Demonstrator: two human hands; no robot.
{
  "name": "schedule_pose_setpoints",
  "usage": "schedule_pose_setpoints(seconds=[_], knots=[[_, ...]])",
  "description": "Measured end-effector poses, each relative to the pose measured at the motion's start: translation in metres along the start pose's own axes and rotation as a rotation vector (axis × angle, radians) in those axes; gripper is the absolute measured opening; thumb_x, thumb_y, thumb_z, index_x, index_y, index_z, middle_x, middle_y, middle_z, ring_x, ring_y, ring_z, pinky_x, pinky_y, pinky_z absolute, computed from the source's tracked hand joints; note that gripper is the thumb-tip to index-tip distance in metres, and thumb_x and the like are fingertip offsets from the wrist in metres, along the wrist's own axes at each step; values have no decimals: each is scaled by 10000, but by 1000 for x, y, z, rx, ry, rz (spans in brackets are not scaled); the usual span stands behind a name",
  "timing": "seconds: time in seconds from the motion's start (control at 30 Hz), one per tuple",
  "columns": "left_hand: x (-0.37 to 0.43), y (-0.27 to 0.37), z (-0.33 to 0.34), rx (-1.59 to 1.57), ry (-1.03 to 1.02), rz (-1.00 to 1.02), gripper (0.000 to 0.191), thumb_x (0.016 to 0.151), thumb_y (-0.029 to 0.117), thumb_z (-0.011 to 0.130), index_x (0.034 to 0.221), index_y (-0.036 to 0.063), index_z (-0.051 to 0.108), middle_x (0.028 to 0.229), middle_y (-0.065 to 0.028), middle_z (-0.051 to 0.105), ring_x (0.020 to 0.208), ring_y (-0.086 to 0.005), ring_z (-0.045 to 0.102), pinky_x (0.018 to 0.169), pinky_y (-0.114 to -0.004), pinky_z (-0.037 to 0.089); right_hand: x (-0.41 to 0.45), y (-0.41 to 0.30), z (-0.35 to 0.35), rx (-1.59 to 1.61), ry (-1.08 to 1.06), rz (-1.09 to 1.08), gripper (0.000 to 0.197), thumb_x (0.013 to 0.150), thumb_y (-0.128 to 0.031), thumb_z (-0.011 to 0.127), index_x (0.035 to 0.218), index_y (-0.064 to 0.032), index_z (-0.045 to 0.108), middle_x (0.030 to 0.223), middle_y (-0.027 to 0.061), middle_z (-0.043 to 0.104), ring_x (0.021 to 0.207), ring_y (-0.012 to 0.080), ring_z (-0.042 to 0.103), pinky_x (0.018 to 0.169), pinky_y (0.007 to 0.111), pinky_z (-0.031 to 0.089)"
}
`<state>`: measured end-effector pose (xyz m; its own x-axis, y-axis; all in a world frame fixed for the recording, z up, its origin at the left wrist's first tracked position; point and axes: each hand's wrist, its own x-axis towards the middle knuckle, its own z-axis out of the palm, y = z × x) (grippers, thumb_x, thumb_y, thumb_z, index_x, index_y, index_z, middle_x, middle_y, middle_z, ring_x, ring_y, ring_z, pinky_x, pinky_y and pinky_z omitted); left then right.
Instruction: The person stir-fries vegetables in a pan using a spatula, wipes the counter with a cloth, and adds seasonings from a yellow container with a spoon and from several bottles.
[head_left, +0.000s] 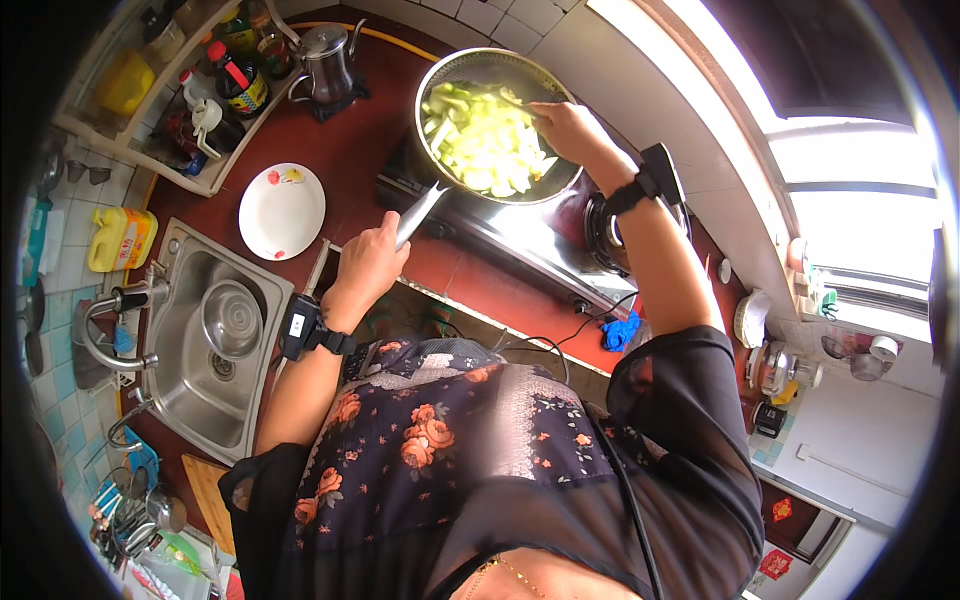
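Note:
My left hand (369, 259) is closed around the metal handle (421, 214) of a frying pan (553, 191), which sits on the gas stove (517, 232). Pale green vegetable slices (484, 142) are heaped in the pan. Over the pan's right rim, my right hand (570, 131) grips a utensil (525, 107), likely a spatula; its far end dips among the slices and is partly hidden. A white plate (282, 214) with floral decoration lies on the red counter, left of my left hand.
A steel sink (199, 405) holding a metal bowl (232, 320) is at the left. Behind the plate stand a bottle rack (217, 176) and a steel kettle (326, 64). A lidded pot (606, 234) sits right of the pan, and a blue cloth (620, 332) lies near the counter's front edge.

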<state>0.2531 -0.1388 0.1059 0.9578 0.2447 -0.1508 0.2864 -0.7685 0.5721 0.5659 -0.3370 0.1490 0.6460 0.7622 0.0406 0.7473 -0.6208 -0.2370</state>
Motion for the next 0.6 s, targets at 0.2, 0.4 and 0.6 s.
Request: schedule_pose_setpoints(seconds=[0.2,0.4,0.6], knots=[[-1,-3,4,-22,4,-18,285,877,201,644,1014,32,459,771,-255,657,761,-451,645,648,-545,510,-71,-50,-54,-138,-151,10,319,893,-131,564,1197,-122,662,890,228,670,806,373,661,746,445,521],[-2,-11,9,-40,42,0,287,871,192,644,1026,26,467,766,-251,658,756,-446,649,641,-540,511,-117,-67,-109,-82,-121,-14,354,880,-88,575,1216,-165,659,854,232,657,766,384,641,695,450,505],[2,-3,7,-41,29,42,285,871,183,642,1031,26,467,766,-255,656,756,-450,646,643,-542,510,-103,-25,-18,-126,29,12,329,880,-149,582,1196,-167,671,752,189,641,701,343,655,598,455,493]])
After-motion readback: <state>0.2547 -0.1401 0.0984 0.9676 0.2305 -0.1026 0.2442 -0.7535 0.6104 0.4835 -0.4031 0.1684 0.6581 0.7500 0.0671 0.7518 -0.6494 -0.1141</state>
